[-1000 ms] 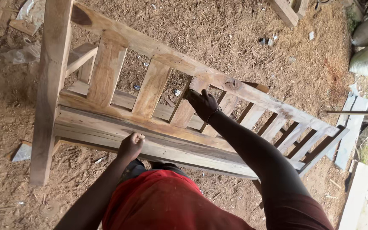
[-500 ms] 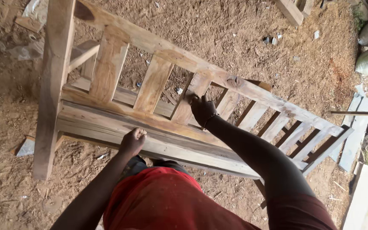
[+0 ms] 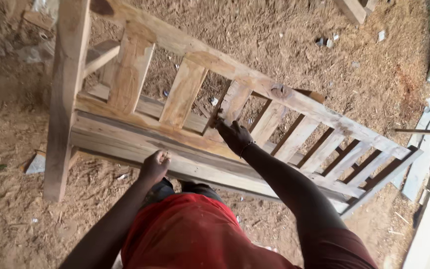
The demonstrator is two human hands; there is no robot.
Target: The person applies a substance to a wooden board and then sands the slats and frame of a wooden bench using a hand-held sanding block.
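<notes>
Below the head camera, on bare ground strewn with sawdust, stands an unfinished wooden bench frame point(image 3: 140, 134) of rough, pale timber. It has a thick corner post point(image 3: 65, 94) at the left and a long top rail point(image 3: 255, 82) running off to the right, with a row of flat slats point(image 3: 182, 92) set between that rail and the lower one. The person stands right against its near side, a red garment point(image 3: 195, 231) filling the bottom of the view.

The left hand point(image 3: 154, 167) is curled into a loose fist and rests on the near edge of the long lower board point(image 3: 125, 142); whether it pinches anything small cannot be told. The right hand point(image 3: 235, 135) reaches further in, fingers spread and pressed flat at the foot of the third slat point(image 3: 234, 102), where that slat meets the lower rail. It grips nothing; it bears on the wood. A thin band point(image 3: 246, 147) shows at its wrist.

Judging by the pose, the step in hand is a check or steadying of that slat's joint, the fist bracing the frame while the open palm feels the seat of the slat. The next move would call for firm, even pressure at the joint without rocking the frame, and care with splinters along the rough grain.

Off to the right lie loose pale planks point(image 3: 426, 154) and a thin dark rod point(image 3: 421, 131), well apart from both hands. Scraps of litter point(image 3: 37, 163) lie near the post's foot.
</notes>
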